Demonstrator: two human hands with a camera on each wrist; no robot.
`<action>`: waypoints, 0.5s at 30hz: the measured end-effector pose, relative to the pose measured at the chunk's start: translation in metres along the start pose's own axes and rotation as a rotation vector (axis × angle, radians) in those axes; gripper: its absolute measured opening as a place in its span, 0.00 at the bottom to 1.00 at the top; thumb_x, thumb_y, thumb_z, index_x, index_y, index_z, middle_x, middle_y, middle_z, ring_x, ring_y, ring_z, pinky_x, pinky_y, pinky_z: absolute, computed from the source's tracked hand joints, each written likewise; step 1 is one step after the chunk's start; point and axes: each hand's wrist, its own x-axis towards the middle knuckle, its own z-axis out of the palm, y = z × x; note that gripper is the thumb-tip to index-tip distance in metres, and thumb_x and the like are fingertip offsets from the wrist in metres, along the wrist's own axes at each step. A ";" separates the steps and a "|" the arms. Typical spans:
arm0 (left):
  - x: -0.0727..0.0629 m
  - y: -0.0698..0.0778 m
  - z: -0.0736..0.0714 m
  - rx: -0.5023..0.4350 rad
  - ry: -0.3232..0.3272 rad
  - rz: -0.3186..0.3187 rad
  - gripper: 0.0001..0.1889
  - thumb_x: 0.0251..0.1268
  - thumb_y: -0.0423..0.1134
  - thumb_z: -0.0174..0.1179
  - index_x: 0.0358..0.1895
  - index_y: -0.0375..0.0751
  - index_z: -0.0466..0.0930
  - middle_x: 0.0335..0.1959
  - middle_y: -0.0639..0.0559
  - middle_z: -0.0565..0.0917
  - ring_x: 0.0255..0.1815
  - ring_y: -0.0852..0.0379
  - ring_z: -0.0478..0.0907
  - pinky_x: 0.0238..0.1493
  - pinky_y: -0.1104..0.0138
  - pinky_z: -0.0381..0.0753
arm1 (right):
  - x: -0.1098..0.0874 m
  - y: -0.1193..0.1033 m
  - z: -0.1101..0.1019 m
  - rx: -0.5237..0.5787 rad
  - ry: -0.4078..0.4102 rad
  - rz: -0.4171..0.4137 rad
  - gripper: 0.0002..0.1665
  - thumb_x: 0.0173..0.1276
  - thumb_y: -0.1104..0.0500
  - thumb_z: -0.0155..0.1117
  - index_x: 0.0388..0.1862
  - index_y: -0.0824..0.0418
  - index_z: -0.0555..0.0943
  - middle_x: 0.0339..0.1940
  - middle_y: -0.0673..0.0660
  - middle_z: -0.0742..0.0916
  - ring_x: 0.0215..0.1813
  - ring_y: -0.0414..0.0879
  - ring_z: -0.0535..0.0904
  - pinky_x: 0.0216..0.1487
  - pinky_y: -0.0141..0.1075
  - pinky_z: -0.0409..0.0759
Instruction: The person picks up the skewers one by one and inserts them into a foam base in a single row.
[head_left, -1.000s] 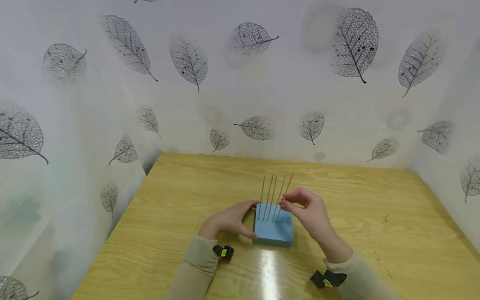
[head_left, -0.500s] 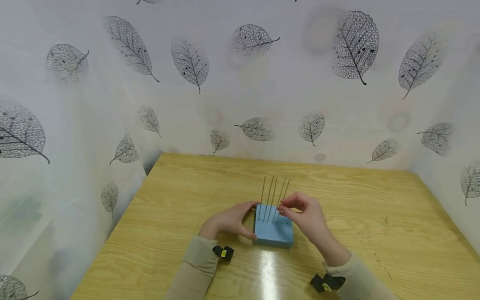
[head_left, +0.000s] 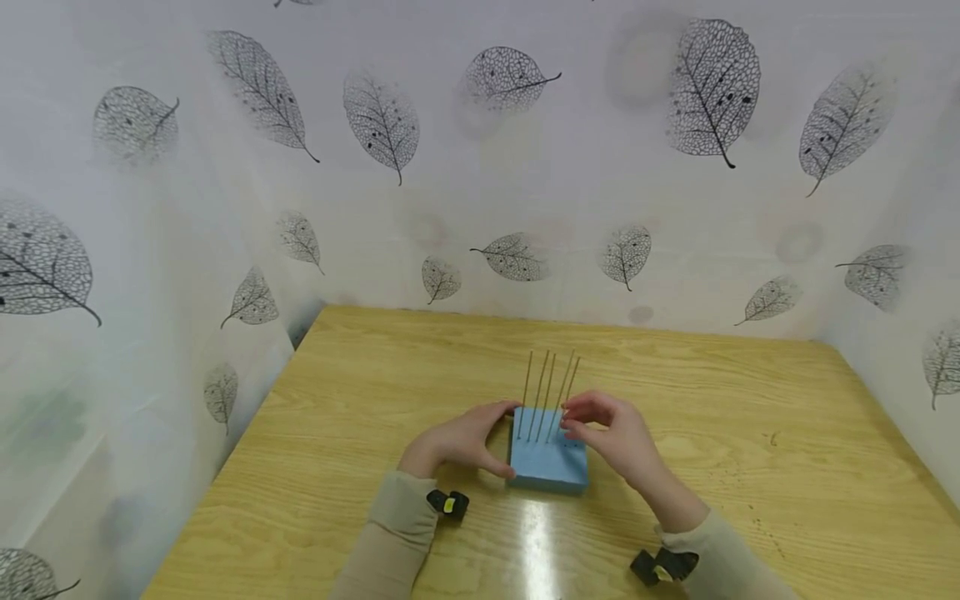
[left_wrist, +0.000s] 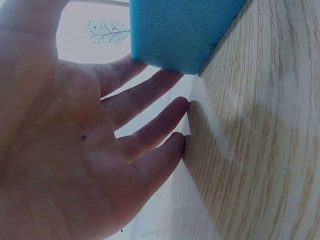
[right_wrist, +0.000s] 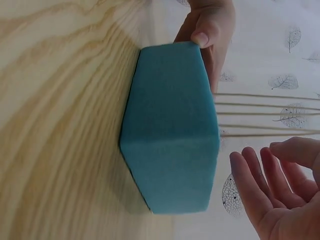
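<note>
A light blue foam block (head_left: 549, 467) lies flat on the table, with a row of small holes in its top. Several thin wooden sticks (head_left: 542, 392) stand in it, some tilted a little right. My left hand (head_left: 461, 437) rests along the block's left side, thumb at the front corner and fingers reaching to the back corner. In the left wrist view its fingers (left_wrist: 150, 92) are extended, two of them at the block. Close to the rightmost stick (head_left: 573, 375) is my right hand (head_left: 618, 429); its fingers (right_wrist: 245, 175) are relaxed and apart from the sticks.
The wood-grain table (head_left: 360, 375) extends around the block on all sides. Behind and beside it hangs a pale curtain (head_left: 480, 183) printed with dark leaves. Black straps sit on both wrists, over beige sleeves (head_left: 397, 525).
The rightmost stick has come lower and more upright into the block. My right hand has moved down with it, and its fingertips have parted from it. My left hand has stayed in place.
</note>
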 end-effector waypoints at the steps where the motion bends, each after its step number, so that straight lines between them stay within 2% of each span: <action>1: 0.000 0.000 0.000 0.002 0.000 -0.002 0.54 0.45 0.48 0.77 0.77 0.44 0.55 0.74 0.48 0.67 0.75 0.50 0.63 0.76 0.54 0.62 | 0.000 0.000 -0.002 0.006 -0.006 0.010 0.15 0.64 0.69 0.68 0.49 0.72 0.81 0.44 0.69 0.87 0.43 0.46 0.87 0.42 0.36 0.88; 10: -0.001 0.002 0.000 -0.010 -0.011 -0.021 0.54 0.47 0.48 0.77 0.78 0.45 0.54 0.73 0.48 0.67 0.75 0.50 0.63 0.76 0.52 0.63 | 0.001 0.004 -0.032 -0.125 0.002 0.050 0.17 0.66 0.68 0.66 0.54 0.70 0.80 0.43 0.67 0.87 0.44 0.55 0.87 0.41 0.40 0.88; 15: -0.002 0.002 0.000 -0.017 -0.007 -0.035 0.54 0.47 0.47 0.77 0.78 0.45 0.54 0.73 0.48 0.67 0.75 0.50 0.63 0.76 0.52 0.62 | 0.003 0.013 -0.049 -0.204 0.009 0.069 0.17 0.66 0.68 0.66 0.54 0.69 0.80 0.42 0.67 0.87 0.41 0.55 0.86 0.38 0.41 0.88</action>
